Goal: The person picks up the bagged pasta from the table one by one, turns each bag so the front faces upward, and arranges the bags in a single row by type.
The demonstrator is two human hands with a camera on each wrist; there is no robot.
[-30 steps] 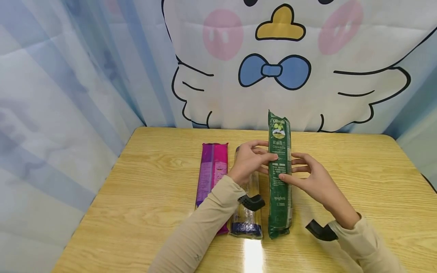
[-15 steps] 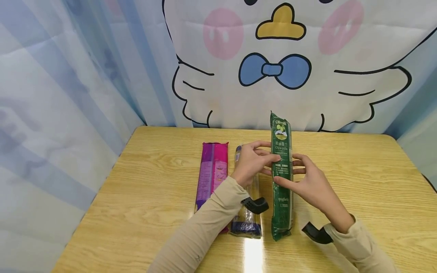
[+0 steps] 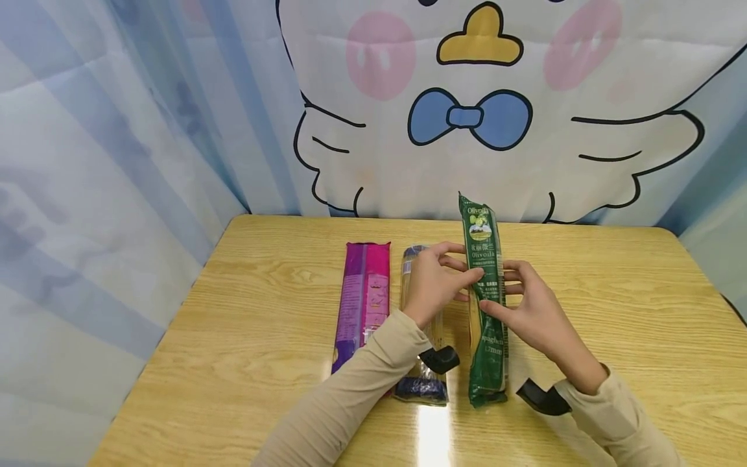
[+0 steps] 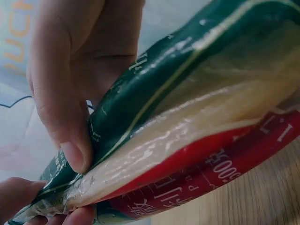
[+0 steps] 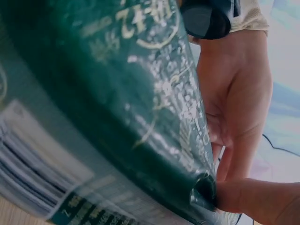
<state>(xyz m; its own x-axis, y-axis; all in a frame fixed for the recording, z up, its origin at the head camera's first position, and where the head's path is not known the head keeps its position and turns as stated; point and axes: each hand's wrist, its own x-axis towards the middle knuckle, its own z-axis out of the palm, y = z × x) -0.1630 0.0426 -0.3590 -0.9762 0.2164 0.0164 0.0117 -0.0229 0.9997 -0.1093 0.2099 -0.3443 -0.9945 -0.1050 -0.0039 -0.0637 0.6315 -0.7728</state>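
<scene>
A long green packet of spaghetti (image 3: 487,350) is held up between both hands, its top tilted slightly left in the head view. My left hand (image 3: 434,279) grips its left edge, thumb on the front and fingers behind. My right hand (image 3: 533,318) pinches the right edge a little lower, thumb also on the front. In the left wrist view a clear window on the packet (image 4: 220,103) shows pale spaghetti beside a red panel. The right wrist view shows the packet's barcode side (image 5: 28,159) and a fold near the right thumb (image 5: 262,199).
On the wooden table (image 3: 233,337) a pink and purple packet (image 3: 364,292) lies at the left. Beside it a clear packet with dark blue ends (image 3: 421,389) lies partly under the left hand and sleeve. A printed curtain (image 3: 467,175) hangs behind the table's far edge.
The green packet has turned, so its clear window now shows on the left side, and its top leans more to the left. Both hands keep their hold, with the left shifted slightly right.
</scene>
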